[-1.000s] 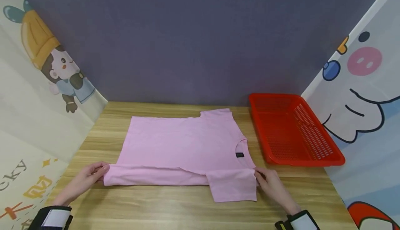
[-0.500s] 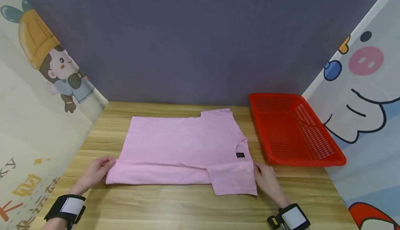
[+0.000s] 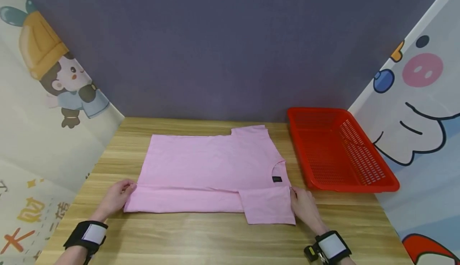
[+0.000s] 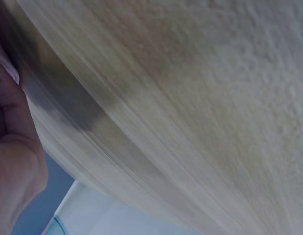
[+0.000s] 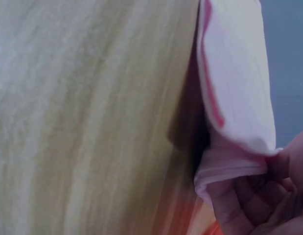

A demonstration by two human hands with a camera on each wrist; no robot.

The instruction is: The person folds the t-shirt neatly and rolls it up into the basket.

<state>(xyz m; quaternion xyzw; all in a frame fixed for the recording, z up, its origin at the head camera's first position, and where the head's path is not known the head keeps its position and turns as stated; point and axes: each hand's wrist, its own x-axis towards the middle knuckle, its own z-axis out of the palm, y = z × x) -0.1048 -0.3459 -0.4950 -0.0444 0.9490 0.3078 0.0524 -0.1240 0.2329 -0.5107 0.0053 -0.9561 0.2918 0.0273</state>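
A pink T-shirt (image 3: 201, 157) lies on the wooden table with its collar to the right and a dark label (image 3: 277, 179) inside the neck. Its near side is turned over into a long strip, and one sleeve (image 3: 269, 207) points toward me. At the hem end, my left hand (image 3: 116, 197) pinches the corner of the folded edge; in the left wrist view only a bit of pink cloth (image 4: 4, 61) shows by the fingers. My right hand (image 3: 307, 209) holds the shoulder end near the collar. In the right wrist view its thumb and fingers (image 5: 229, 205) grip the cloth between them.
A red plastic basket (image 3: 300, 149) with perforated sides stands at the right, just beyond my right hand. A dark grey panel (image 3: 230, 49) rises behind the table (image 3: 194, 243). Cartoon-printed sheets (image 3: 39, 145) flank both sides.
The folded strip's upper edge moved slightly away from me and the sleeve end drew back from the near side. My left hand shifted right and a little forward, my right hand slightly forward.
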